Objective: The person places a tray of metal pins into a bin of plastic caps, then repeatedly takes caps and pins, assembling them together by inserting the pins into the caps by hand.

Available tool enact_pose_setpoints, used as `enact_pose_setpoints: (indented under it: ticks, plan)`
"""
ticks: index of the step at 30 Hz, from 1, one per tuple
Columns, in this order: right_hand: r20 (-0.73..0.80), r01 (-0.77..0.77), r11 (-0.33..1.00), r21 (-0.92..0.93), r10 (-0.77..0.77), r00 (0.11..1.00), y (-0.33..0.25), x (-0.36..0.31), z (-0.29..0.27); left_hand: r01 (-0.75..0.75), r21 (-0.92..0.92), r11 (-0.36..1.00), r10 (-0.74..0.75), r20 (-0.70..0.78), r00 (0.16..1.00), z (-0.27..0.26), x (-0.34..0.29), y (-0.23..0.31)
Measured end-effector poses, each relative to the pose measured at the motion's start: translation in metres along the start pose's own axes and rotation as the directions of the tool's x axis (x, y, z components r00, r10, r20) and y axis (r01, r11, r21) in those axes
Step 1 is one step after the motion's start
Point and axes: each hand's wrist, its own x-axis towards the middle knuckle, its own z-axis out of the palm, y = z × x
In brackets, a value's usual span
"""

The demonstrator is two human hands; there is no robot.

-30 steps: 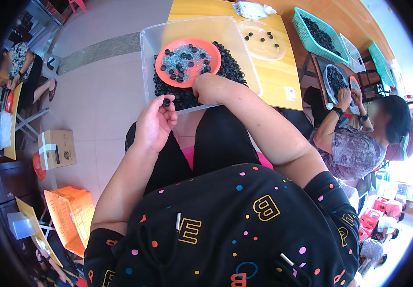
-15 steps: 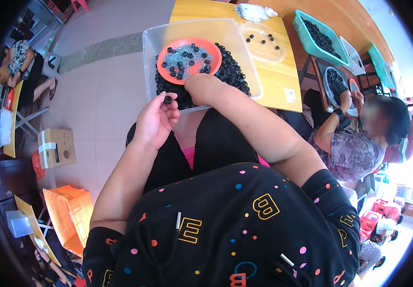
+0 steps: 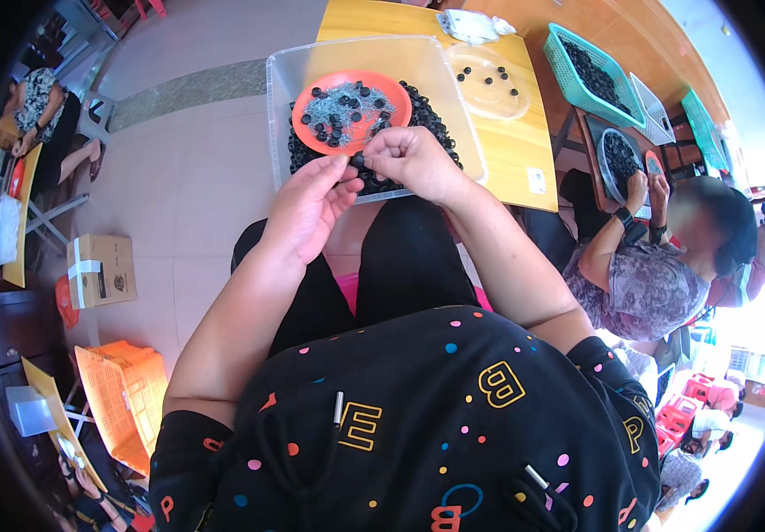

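Note:
My left hand (image 3: 313, 202) and my right hand (image 3: 420, 165) meet fingertip to fingertip over the near rim of a clear plastic bin (image 3: 276, 115). Between them is a small round black plastic cap (image 3: 358, 160), pinched by the fingers of both. Any smaller piece in the right fingertips is too small to make out. Inside the bin, an orange plate (image 3: 310, 140) rests on a heap of black caps (image 3: 429, 124). It bears a pile of thin silvery metal pins (image 3: 340, 99) with several black caps scattered over it.
A yellow table (image 3: 507, 160) supports a clear round lid (image 3: 498, 99) with several caps and a white plastic bag (image 3: 476, 25). To the right, a co-worker (image 3: 644, 275) handles parts near a teal basket (image 3: 591, 75). A carton (image 3: 103, 270) and an orange crate (image 3: 125, 399) stand left.
My right hand has come out of the bin beside the plate and joined my left. The left hand has moved right and slightly up with the black cap.

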Motion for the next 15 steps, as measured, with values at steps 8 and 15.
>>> enact_pose_setpoints:
  ticks: [8, 15]
  plan:
    - [-0.029, 0.107, 0.928, -0.357, -0.125, 0.992, -0.004, -0.017, 0.006, -0.018, 0.052, 0.998, 0.014, 0.07, 0.997, 0.007, 0.001, -0.006]
    - [-0.18, 0.122, 0.964, -0.237, -0.167, 0.97, -0.003, -0.027, 0.007, -0.047, 0.013, 0.999, 0.046, 0.047, 0.998, 0.007, -0.007, -0.007]
